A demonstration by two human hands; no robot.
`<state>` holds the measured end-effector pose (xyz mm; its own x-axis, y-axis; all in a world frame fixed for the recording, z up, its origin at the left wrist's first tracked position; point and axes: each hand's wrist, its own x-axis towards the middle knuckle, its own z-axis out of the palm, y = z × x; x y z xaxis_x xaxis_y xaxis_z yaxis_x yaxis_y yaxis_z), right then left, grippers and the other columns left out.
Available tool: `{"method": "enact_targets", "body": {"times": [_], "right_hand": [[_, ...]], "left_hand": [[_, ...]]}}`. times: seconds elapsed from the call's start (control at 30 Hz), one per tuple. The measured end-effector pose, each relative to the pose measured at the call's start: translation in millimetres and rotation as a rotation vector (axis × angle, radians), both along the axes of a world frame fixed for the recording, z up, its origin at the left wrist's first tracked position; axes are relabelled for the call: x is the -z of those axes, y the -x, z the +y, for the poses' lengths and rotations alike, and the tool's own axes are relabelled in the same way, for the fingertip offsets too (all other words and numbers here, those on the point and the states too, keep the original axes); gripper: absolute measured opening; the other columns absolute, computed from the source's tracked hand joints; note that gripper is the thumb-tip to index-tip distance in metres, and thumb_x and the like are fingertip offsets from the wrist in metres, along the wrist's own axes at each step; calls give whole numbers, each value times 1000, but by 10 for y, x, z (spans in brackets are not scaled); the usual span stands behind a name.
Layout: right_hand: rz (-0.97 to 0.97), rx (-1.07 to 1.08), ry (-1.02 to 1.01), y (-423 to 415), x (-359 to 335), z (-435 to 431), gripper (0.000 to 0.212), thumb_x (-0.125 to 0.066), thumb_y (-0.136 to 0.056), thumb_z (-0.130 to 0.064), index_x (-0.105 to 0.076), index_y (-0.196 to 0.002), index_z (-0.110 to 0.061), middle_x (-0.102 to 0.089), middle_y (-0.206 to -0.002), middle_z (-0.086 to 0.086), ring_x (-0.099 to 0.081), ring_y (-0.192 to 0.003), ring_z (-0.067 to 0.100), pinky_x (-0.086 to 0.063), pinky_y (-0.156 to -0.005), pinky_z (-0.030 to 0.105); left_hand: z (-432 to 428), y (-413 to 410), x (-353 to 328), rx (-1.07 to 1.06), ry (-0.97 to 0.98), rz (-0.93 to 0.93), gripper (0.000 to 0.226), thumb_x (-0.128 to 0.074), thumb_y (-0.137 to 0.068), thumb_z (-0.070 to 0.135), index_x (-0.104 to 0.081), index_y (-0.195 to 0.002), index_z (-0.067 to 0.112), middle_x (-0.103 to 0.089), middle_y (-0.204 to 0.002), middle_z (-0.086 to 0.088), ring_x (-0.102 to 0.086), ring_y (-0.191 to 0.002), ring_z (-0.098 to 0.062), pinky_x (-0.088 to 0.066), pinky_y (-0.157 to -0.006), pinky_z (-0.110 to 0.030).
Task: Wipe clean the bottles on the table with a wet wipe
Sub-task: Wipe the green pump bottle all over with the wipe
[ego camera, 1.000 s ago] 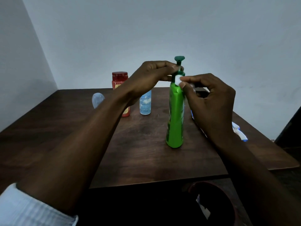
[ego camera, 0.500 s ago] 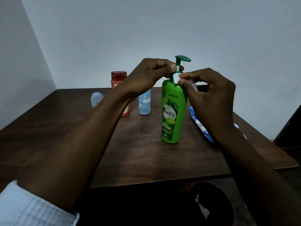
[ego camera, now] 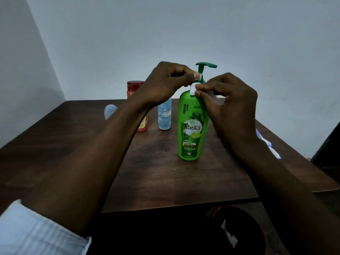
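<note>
Wet wipe [ego camera: 192, 91] on upright green pump bottle [ego camera: 190, 115] shoulder

Dim, bluish light; wide-angle edge stretch.

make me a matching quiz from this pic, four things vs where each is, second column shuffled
1 tall green plastic pump bottle
2 red plastic bottle with red cap
3 small pale blue bottle
4 white wet wipe

a middle of the three bottles
b pinched by right hand
c leftmost bottle
d neck pinched by left hand

Pairs: 1-d, 2-c, 3-a, 4-b
</note>
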<state>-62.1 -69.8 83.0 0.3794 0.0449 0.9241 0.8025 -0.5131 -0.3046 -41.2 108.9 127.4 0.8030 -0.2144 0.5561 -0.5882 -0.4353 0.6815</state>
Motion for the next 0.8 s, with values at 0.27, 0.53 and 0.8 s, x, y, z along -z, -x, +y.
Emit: {"method": "enact_targets", "body": {"times": [0.27,0.53,0.8], "right_hand": [[-39,-1,4,-12,30,97,9,-76,-86,-11,-80,-93,-8,-69,-86,7,-66,-81,16,-51,-73,24],[244,-98,-278,-59,97,-25,11,-77,-87,-18,-79,-97,-15,-76,-91,-4,-72,-88,6,-58,-76,20],[354,-44,-264,-174,136,-62,13,-72,-91,-29,-79,-99,-21,-76,-91,-9,-71,-86,4,-54,-79,17]], "left_hand": [[45,32,-12,-37,9,-20,16,-70,-92,34,-78,-80,26,-74,-79,1,-65,-79,-2,-47,-76,-16],[70,12,5,-52,-1,-1,25,-69,-92,39,-81,-94,18,-78,-93,-1,-71,-98,-17,-50,-92,-28],[63,34,3,-54,-6,9,25,-68,-93,38,-81,-96,17,-78,-92,1,-70,-97,-13,-49,-88,-22]]}}
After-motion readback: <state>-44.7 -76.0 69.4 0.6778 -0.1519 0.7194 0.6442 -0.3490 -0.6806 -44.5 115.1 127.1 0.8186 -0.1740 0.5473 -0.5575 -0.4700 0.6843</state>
